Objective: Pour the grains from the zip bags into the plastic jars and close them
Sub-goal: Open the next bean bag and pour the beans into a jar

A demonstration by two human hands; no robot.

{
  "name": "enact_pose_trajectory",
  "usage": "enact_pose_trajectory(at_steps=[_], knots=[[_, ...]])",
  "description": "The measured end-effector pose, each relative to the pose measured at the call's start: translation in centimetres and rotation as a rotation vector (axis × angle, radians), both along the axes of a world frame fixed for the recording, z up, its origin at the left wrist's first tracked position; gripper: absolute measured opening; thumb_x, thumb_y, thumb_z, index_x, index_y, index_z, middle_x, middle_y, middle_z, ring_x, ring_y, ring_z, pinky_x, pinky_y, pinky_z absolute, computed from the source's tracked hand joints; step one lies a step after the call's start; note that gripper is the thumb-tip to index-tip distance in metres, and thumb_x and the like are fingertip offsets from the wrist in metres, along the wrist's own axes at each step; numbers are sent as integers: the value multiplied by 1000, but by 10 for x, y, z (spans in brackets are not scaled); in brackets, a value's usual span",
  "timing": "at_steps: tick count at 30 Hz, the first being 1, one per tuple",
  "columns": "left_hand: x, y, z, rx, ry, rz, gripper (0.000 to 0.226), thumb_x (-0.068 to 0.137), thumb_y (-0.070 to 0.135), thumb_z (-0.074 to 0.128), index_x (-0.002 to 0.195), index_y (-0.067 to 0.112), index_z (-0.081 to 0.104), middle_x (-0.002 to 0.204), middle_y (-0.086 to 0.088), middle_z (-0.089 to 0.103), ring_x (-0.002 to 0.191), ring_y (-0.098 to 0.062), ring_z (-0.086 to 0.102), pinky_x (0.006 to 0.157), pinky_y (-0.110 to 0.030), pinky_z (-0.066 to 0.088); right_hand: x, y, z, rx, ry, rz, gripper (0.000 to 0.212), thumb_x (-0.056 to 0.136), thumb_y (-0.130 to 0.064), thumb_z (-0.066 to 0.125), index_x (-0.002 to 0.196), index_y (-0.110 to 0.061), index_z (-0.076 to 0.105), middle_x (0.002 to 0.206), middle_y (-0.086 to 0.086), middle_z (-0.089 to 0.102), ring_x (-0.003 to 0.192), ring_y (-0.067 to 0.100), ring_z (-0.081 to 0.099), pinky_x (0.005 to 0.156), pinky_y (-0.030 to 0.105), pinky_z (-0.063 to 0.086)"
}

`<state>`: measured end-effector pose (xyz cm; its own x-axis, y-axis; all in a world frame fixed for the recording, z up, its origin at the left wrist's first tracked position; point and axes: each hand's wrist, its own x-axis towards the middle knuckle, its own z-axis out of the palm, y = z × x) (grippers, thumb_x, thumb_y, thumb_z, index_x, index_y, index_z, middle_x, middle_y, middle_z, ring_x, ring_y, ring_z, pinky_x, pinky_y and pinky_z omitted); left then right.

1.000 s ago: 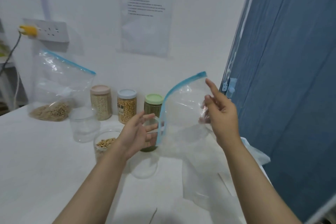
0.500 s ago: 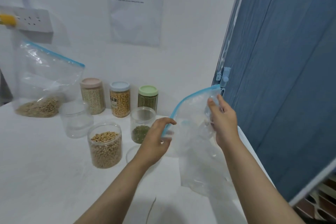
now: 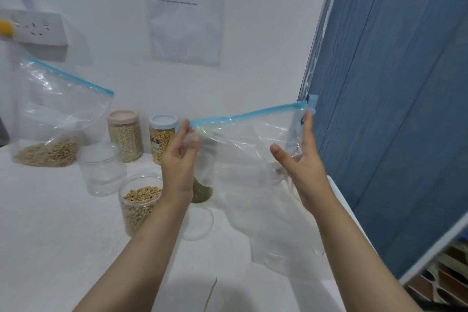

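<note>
currently the left hand [image 3: 178, 159] and right hand [image 3: 301, 157] pinch the empty zip bag [image 3: 253, 159] at both ends of its zipper strip; film below fingertips is limp, light, slippery.

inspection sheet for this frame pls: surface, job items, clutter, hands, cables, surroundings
Surface: white table, no spills seen.
Job's things: empty zip bag held up; grain bag against wall; open soybean jar; empty jar; two lidded jars; loose lid.
Clutter: nothing seen.
Hands: left hand and right hand pinch the bag's blue zip ends.
Cables: yellow plug in wall socket.
Surroundings: wall notice, blue panel.
</note>
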<state>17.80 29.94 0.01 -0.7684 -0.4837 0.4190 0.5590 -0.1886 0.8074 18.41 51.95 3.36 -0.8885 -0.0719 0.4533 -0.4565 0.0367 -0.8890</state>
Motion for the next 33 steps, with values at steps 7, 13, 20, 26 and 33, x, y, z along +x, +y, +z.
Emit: enact_pose_trajectory(at_steps=[7,13,20,26,33], knots=[[11,13,-33,-268,-84,-241,81,86,27,74,145,52,25,151,34,28,137,11,32,116,-33,34,-18,5,-26,-356,-167,20,102,71,-32,79,149,-57,17,157,-17,33,137,14,46,79,21,52],[19,40,-61,-279,-254,-230,52,90,5,68,129,35,53,99,1,58,79,10,60,81,-12,48,-27,19,-49,-386,-260,-118,82,90,-18,72,150,-50,27,149,-10,46,122,14,58,81,24,50],[8,17,-38,-254,-162,38,25,87,15,75,104,30,67,99,20,71,72,-3,65,54,-23,52,-16,33,-48,-45,-155,-333,46,101,-17,56,138,-44,51,108,1,69,45,12,58,47,22,50],[0,-6,-45,-418,-255,-37,35,90,17,70,121,32,64,129,19,58,99,-22,65,86,-35,57,-30,49,-54,113,-240,-358,46,98,-19,61,141,-31,53,117,-1,61,47,8,50,46,16,45],[-4,-10,-68,-641,-430,-100,72,85,5,70,148,24,40,141,19,32,125,-10,45,81,-35,58,-35,72,-97,571,-302,-412,68,95,-36,63,154,-33,29,155,-2,34,125,25,53,105,36,41]])
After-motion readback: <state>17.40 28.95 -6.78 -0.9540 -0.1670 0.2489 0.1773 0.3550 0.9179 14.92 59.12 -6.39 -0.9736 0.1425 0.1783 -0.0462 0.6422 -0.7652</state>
